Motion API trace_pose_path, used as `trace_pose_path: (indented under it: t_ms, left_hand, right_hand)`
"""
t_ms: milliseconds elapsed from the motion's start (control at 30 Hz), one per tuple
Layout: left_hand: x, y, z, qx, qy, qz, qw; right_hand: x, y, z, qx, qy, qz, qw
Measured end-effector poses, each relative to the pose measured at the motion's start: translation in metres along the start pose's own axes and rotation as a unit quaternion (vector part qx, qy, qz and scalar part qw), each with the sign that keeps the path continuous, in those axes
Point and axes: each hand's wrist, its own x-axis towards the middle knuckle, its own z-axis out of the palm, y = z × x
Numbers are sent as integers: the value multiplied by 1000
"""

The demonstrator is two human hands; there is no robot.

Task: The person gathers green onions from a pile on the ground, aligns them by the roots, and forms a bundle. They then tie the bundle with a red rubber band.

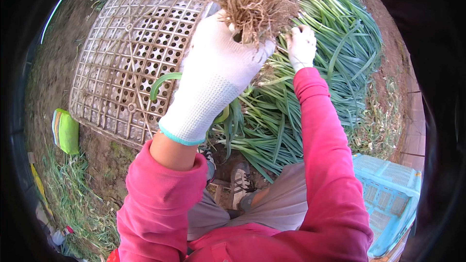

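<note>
My left hand, in a white knit glove with a teal cuff, is closed around a bunch of green onions; their brown roots stick up above the fingers, and a green leaf hangs out beside the wrist. My right hand, gloved in white too, is at the root end of a large heap of green onions. Its fingertips reach in among the stalks; whether they grip one is hidden. More green onions lie below, between the two forearms.
An upturned white plastic crate with a lattice base stands at the left, a bright green packet beside it on the soil. A light blue plastic crate is at the lower right. Loose leaves litter the ground at the lower left.
</note>
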Motion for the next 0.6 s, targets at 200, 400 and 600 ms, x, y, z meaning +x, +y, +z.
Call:
trace_pose_path:
  t_ms: [200, 400, 600]
  left_hand:
    - [0, -3, 6, -49, 0, 66, 997]
    - [-1, -1, 3, -33, -2, 30, 999]
    - [3, -3, 1, 38, 5, 9, 999]
  right_hand:
    - [6, 1, 33, -104, -201, -2, 974]
    - [6, 8, 48, -5, -178, 46, 983]
    - [28, 23, 2, 200, -199, 30, 959]
